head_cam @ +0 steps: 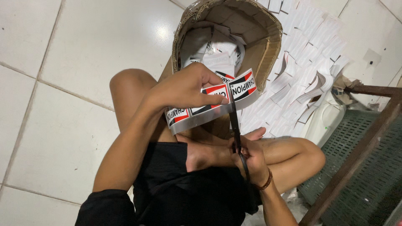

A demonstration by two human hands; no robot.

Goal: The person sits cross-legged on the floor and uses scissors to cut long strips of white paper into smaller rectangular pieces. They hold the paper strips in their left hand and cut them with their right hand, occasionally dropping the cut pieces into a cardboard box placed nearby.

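The left hand (184, 90) pinches a strip of printed labels (211, 104), red, black and white panels joined side by side on silvery backing, its fingers (215, 99) folded over the top edge with the thumb pressed flat on the middle panel. The strip hangs in the air above the person's knees, just in front of the cardboard box, and tilts up toward the right.

The right hand (251, 161) is wrapped around the handles of a pair of scissors (235, 125), its fingers closed through the loops. The dark blades point straight up at the strip's lower edge, meeting it at the seam between the middle panel and the right one. Whether the blades have bitten into the strip I cannot tell; they look nearly closed.

By my reading this is the cutting step, one label being parted from the strip. The cut calls for the blade line kept on the seam and the strip held taut.

The cardboard box (268, 42), open-mouthed and ragged at the rim, lies on the tiled floor (75, 50) and holds a loose heap of cut labels (222, 54). Beside it, toward the far right of the floor, white paper sheets (305, 50) spread in overlapping rows. A green plastic crate (356, 159) sits at the right edge, crossed by a rusty metal bar (356, 155).
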